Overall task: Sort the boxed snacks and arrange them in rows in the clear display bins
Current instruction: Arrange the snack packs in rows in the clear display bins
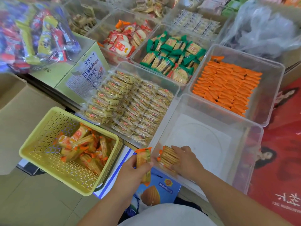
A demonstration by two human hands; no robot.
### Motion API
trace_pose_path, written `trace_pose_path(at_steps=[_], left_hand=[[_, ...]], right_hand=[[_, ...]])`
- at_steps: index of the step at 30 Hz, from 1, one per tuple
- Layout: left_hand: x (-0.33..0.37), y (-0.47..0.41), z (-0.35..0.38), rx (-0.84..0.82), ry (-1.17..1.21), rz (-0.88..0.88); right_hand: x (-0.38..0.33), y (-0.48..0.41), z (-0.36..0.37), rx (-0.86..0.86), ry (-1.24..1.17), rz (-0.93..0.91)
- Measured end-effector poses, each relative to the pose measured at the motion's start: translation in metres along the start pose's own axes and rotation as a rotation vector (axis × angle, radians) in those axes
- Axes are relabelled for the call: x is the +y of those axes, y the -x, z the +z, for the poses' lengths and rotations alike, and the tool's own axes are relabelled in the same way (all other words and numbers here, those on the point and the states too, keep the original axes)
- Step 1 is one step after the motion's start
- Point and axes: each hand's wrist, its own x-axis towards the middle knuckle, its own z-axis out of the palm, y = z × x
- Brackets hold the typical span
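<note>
A yellow plastic basket [48,132] at the lower left holds several orange-wrapped cracker packs [88,149]. My left hand [135,170] grips a small stack of these packs [143,158] just outside the near clear bin [241,128]. Inside that bin's near left corner, my right hand [187,162] rests flat on a short row of cracker packs [167,156]. The bin's floor beyond them is bare. Behind it, a clear bin [270,88] holds orange packs in tidy rows [226,85].
A clear bin of yellow packs [130,105] sits left of the near bin. Bins of green packs [172,57] and red-white packs [123,41] stand farther back. Cardboard boxes [84,69] and a bag of mixed snacks [32,35] lie to the left, a blue carton [159,190] beneath my hands.
</note>
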Motion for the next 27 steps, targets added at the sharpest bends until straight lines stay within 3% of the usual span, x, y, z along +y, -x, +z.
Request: trace_pose_path(at_steps=[6, 11, 15, 17, 20, 23, 27], left_hand=[[-0.003, 0.004, 0.000, 0.012, 0.023, -0.014], [0.002, 0.007, -0.002, -0.019, 0.088, -0.001], [0.009, 0.008, -0.003, -0.086, 0.165, 0.031], [0.011, 0.006, -0.002, -0.092, 0.194, 0.045], [0.013, 0.004, 0.002, -0.077, 0.231, 0.056], [0.016, 0.003, 0.011, -0.110, 0.186, 0.100], [0.018, 0.001, 0.024, -0.144, 0.169, 0.127]], right_hand=[[-0.016, -0.011, 0.009, 0.009, -0.126, 0.002], [-0.013, -0.006, 0.000, -0.048, 0.024, -0.035], [-0.011, 0.010, -0.014, 0.022, 0.082, -0.063], [-0.015, 0.026, -0.022, 0.135, 0.117, -0.102], [-0.031, 0.054, -0.033, 0.239, -0.194, -0.290], [-0.058, 0.081, -0.040, -0.004, -0.667, -0.340], [-0.076, 0.092, -0.039, -0.035, -0.800, -0.364]])
